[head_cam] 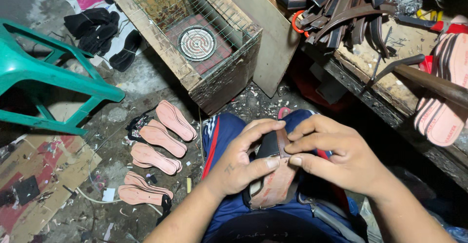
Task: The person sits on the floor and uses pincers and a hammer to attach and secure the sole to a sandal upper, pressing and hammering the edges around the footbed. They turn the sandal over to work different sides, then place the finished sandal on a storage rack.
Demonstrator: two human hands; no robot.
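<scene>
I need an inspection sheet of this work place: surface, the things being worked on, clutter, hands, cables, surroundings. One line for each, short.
Surface: dirty concrete floor with scraps; the work rests on the person's lap.
Job's things: one sandal sole with a brown strap, held in both hands.
Clutter: pink soles in stacks on the floor; cardboard at left; black sandal parts farther back.
Grippers: left hand grips the sole, thumb beside the strap; right hand pinches the strap.
Cables: a thin pale cord on the floor.
Surroundings: green plastic chair; wooden box with wire mesh and a round coil inside; workbench with straps, a hammer and pink sandals.
</scene>
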